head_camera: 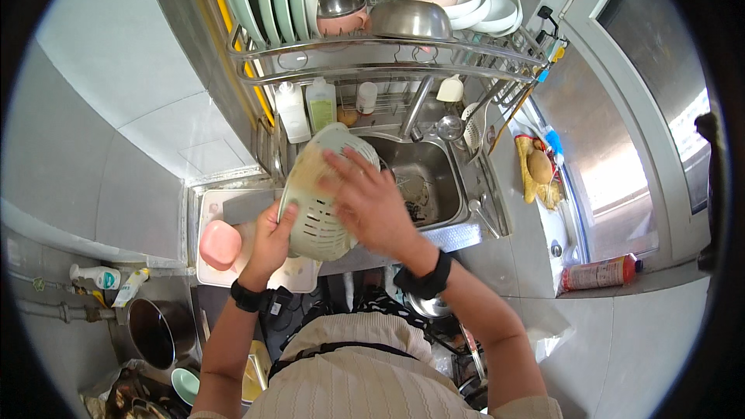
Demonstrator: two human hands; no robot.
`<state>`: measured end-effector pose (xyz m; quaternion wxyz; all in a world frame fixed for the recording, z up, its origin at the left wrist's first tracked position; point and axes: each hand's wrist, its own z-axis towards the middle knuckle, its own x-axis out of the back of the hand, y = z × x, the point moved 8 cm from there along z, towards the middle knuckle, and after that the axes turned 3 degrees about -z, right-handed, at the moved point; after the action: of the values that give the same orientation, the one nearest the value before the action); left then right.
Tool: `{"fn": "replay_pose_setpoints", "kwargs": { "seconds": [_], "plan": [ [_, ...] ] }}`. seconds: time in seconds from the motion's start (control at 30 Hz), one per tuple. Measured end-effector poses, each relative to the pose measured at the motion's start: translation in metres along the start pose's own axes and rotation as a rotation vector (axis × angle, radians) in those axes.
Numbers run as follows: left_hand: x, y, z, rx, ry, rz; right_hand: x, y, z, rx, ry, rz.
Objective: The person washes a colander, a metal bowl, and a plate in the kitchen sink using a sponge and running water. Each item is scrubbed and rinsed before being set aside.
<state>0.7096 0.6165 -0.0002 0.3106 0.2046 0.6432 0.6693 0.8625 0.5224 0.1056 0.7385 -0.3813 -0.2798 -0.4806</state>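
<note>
A pale green plastic colander [317, 209] is tilted on its side above the counter, left of the steel sink [448, 183]. My left hand [272, 238] grips its rim, the thumb lying over the slotted wall. Across the colander's slotted side lies my right hand [372, 209], blurred, its fingers apart; whether it touches the wall cannot be told. Dark bits lie in the sink bottom, partly behind my right hand. Below the colander is a light tray [218, 203] holding an upturned pink bowl [220, 244].
A metal dish rack [384, 43] with plates and bowls spans the back. Beneath it stand a faucet [416, 107], a white bottle [293, 110] and a ladle [450, 127]. A red bottle [599, 273] lies on the right ledge; a deep pot [160, 331] stands lower left.
</note>
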Motion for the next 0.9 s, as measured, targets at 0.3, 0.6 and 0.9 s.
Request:
{"fn": "replay_pose_setpoints", "kwargs": {
  "seconds": [0.3,0.6,0.9],
  "plan": [
    [-0.019,0.041,-0.019,-0.198,0.044,0.446,0.002,0.007,0.02,-0.007,0.101,-0.005],
    [-0.022,0.05,-0.032,-0.452,-0.042,0.594,-0.012,0.084,0.018,-0.46,0.09,0.444],
    [-0.005,0.048,-0.017,-0.412,0.015,0.469,0.004,-0.069,0.008,0.214,0.084,-0.01]
  ]
}}
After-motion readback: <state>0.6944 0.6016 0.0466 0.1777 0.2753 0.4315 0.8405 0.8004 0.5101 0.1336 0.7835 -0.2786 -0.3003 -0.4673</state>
